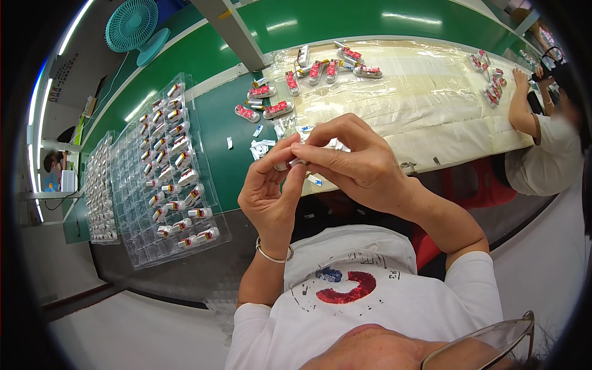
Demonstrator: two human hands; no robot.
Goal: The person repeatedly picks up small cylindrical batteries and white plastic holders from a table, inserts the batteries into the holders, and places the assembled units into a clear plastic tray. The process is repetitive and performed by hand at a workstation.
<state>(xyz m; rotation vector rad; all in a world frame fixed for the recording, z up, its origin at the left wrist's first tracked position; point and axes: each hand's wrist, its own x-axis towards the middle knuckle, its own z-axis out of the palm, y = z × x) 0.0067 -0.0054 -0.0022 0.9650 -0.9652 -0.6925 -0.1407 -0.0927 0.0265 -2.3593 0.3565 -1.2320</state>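
My left hand (270, 186) and my right hand (359, 161) meet over the table's near edge, closed in a pinch. Between their fingertips is a small whitish piece (282, 166), mostly covered by the fingers, so its kind cannot be made out. Just beyond the hands lies a loose pile of small white strips (261, 148), some with blue marks. Farther back, several small oval units with red labels (278, 110) rest on the table, many with a little yellow-and-white cylinder beside them.
At left stands a clear plastic tray (139, 203) partly filled with small white-and-red units; a fuller tray (100, 191) is beyond it. A post (234, 31) rises at the back, near a teal fan (132, 24). At right, another person's arm (522, 102) rests by more red-labelled units (491, 92).
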